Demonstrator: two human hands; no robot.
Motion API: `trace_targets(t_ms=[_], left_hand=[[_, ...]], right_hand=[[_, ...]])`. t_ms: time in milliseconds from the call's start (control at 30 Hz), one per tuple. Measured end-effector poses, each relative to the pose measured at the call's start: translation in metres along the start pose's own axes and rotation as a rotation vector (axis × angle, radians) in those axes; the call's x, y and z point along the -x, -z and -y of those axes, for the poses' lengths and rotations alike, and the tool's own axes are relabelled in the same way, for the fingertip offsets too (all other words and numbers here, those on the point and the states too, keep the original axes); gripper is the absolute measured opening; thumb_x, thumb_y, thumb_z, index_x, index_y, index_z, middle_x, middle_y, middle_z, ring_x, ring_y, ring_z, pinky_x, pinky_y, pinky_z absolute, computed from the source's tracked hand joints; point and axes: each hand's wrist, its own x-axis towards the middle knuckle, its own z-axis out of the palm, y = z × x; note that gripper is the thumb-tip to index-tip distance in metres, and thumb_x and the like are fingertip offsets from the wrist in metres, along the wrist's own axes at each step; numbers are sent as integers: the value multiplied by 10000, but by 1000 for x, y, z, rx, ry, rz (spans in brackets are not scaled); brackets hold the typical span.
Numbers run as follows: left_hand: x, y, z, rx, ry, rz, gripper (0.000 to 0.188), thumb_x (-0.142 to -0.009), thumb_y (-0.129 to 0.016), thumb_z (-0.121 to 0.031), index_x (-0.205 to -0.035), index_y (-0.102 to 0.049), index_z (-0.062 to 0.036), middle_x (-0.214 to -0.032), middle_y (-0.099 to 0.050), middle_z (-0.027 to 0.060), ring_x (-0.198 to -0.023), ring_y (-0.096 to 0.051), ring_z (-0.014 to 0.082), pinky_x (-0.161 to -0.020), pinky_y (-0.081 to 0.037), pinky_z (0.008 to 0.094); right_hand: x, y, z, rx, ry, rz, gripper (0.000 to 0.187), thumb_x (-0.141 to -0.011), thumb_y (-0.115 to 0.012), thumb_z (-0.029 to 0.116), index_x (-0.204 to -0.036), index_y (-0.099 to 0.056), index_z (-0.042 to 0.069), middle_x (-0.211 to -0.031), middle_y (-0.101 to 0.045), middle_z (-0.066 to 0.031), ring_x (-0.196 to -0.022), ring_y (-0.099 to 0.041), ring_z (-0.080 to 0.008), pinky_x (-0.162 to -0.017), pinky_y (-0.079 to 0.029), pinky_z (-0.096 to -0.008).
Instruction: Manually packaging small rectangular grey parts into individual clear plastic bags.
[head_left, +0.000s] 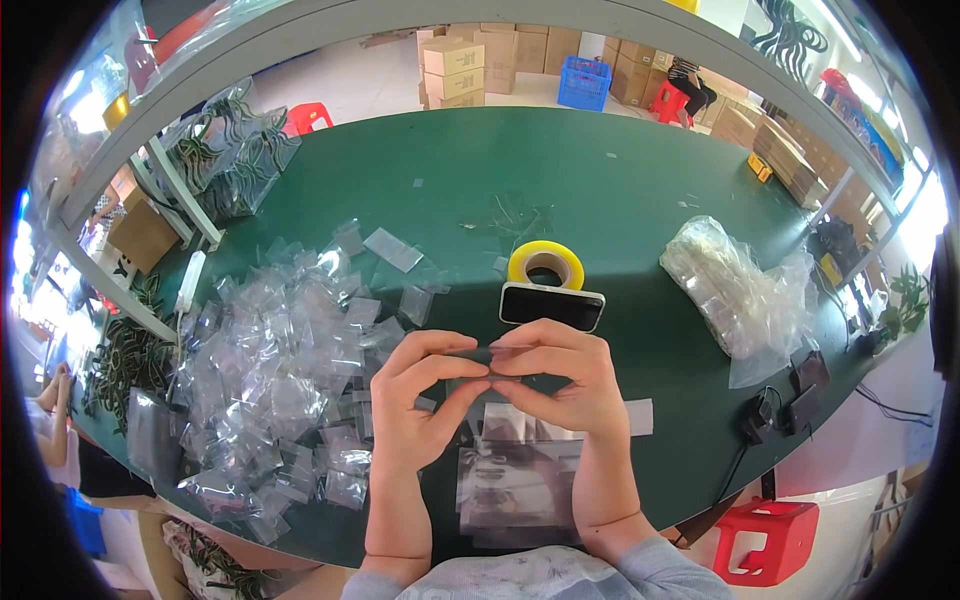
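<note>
My left hand (425, 395) and my right hand (565, 375) meet in front of me with their fingertips pinched. Between them they hold the edges of a small clear plastic bag (490, 366), seen thin and partly hidden by the fingers. Beneath my hands lies a stack of flat clear plastic sleeves (515, 490) on the green table (440, 190), with a silvery strip (640, 418) across its top end. To the left spreads a large heap of small clear plastic bags (270, 370). Just beyond my fingers a phone (552, 307) leans against a roll of yellow-edged tape (545, 262).
A big clear bag of packed items (740, 290) lies at the right, near black adapters with cables (775, 415). A grey metal frame (480, 45) arches over the table. Dark curly bundles (230, 145) sit at the far left. A person (685, 85) sits far off.
</note>
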Motion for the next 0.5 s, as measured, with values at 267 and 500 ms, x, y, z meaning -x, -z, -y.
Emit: trace_targets(t_ms=[267, 500], left_hand=[[2, 8, 4, 121, 90, 32, 164, -674, -767, 53, -826, -712, 26, -877, -689, 114, -830, -664, 213, -784, -505, 314], [1, 6, 1, 485, 267, 66, 256, -670, -755, 109, -920, -718, 67, -892, -693, 121, -829, -655, 191, -764, -490, 286]], right_hand=[[0, 4, -1, -137, -108, 90, 141, -747, -756, -12, -883, -727, 14, -887, -691, -90, -762, -673, -182, -682, -526, -268], [3, 3, -6, -582, -202, -7, 194, -719, -757, -60, -911, -739, -44, -897, -704, -148, -780, -690, -199, -698, -542, -288]])
